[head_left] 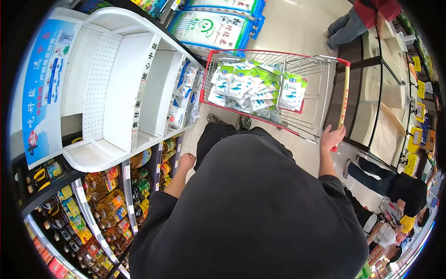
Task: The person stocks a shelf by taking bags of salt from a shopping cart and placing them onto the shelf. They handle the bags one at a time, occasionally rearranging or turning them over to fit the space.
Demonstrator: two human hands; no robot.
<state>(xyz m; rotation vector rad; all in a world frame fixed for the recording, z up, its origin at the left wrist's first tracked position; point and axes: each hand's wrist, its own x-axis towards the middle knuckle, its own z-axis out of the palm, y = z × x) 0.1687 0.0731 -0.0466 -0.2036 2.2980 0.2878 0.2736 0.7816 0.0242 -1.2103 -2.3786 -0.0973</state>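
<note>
Filling ten o'clock on my feed is a white display rack (123, 69) with a blue sign (44, 88) on its outer side and white-and-blue packets (186, 86) at its right end. Bottles of cooking oil (109, 204) line the shelves at eight o'clock. Just right of them, near the centre, I have my left hand (186, 161): the arm reaches forward from a short black sleeve (155, 197), elbow bent, wrist roughly straight, fingers curled into a loose fist beside the dark trousers (211, 146). I cannot tell whether anything sits inside it. Rice sacks (213, 30) are stacked at twelve. At one o'clock stands the red-rimmed shopping cart (203, 88), with green-and-white packets (251, 88) heaped in its wire basket, mostly toward the left end. At three, my right hand (332, 136) wraps its fingers around the near end of the yellow cart handle (344, 100), forearm extended up toward twelve. Beyond the handle are dark-framed bins (360, 83). A person in red (381, 9) stands at two; a person in black (406, 190) is at four.
</note>
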